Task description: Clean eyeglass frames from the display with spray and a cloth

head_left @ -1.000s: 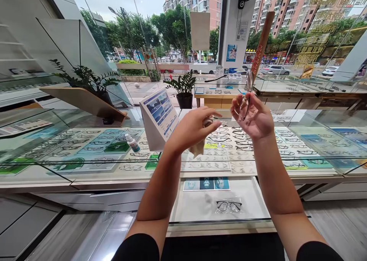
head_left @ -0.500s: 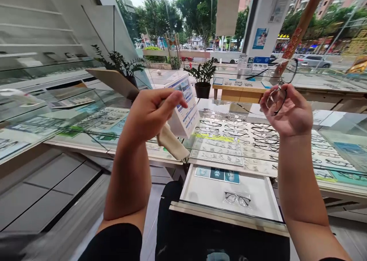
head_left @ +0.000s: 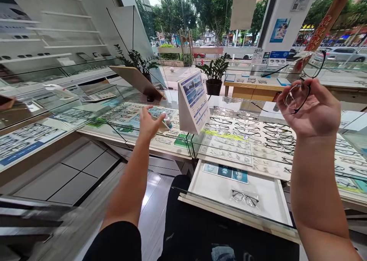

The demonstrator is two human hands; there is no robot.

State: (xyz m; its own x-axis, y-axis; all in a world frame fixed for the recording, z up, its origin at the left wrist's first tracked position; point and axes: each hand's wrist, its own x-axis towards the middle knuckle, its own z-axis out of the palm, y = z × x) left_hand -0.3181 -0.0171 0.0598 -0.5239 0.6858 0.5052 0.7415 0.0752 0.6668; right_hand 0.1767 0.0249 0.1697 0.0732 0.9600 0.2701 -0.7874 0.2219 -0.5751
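Note:
My right hand (head_left: 314,108) is raised at the right, pinching a pair of thin black-rimmed glasses (head_left: 299,91) by one lens, with the temples sticking out to the left. My left hand (head_left: 148,124) is stretched forward over the glass counter (head_left: 143,146). It still has a beige cloth (head_left: 163,128) under its fingers, and the fingertips are at a small white spray bottle (head_left: 168,119) standing on the counter. Whether the fingers close around the bottle I cannot tell.
A white wedge-shaped display card (head_left: 194,101) stands just right of the bottle. Several rows of spectacle frames lie under the glass. An open white drawer tray (head_left: 269,200) below holds one bagged pair of glasses (head_left: 245,198). Potted plants (head_left: 213,72) and a tilted wooden board (head_left: 137,81) stand behind.
My left hand has dropped from chest height and reached forward to the spray bottle on the counter, cloth with it. My right hand keeps the glasses raised; the view has turned left.

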